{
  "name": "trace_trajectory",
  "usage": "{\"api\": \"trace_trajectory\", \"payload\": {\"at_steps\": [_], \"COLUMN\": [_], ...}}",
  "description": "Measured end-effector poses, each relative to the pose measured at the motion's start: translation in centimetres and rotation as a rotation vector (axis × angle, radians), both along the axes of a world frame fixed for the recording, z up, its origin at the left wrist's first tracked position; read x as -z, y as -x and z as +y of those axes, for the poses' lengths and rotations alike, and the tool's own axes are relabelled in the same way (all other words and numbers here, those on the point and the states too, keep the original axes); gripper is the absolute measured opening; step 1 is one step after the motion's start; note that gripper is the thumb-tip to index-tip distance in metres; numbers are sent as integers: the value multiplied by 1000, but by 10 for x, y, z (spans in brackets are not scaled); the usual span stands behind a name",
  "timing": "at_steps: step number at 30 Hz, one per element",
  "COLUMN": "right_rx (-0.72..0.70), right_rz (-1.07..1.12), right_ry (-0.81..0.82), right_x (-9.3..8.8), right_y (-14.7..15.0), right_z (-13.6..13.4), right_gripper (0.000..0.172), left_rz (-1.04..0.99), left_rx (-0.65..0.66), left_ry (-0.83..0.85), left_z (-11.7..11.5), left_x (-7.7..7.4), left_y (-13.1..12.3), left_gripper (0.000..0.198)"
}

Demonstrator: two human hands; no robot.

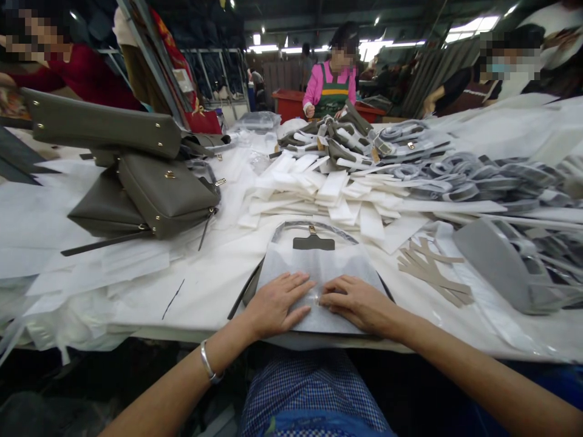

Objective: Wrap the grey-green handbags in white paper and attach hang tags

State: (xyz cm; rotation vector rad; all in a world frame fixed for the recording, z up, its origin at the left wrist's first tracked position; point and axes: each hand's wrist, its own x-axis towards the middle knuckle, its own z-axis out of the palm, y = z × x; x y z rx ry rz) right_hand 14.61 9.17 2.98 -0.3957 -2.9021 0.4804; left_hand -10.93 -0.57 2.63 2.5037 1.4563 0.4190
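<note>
While your left hand (279, 303) rests open and your right hand (362, 306) curls at the shiny fitting (316, 300), grip unclear, the bag (313, 244) lies near, mid-table (204, 306); uneven pressing could tear its paper (291, 264).

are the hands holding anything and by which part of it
No firm hold shows: the left hand lies on the white sheet; the right hand touches it beside a small shiny spot; whether its fingers pinch anything cannot be told.
</note>
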Motion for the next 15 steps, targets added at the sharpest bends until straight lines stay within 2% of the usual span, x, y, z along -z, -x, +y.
{"api": "trace_trajectory", "payload": {"at_steps": [5, 8, 12, 15], "right_rx": [88, 59, 31, 68], "right_rz": [62, -44, -133, -114], "right_ry": [-62, -110, -94, -93], "right_x": [8, 4, -2, -2], "right_y": [-4, -5, -4, -3], "right_z": [-6, -6, -3, -4], "right_gripper": [37, 45, 67, 68], "left_rz": [88, 138, 192, 203], "left_rx": [43, 24, 62, 87], "left_ry": [8, 20, 50, 48], "left_z": [-2, -2, 4, 7], "left_x": [-4, -6, -8, -7], "left_y": [-1, -1, 5, 11], "left_gripper": [58, 54, 59, 64]}}
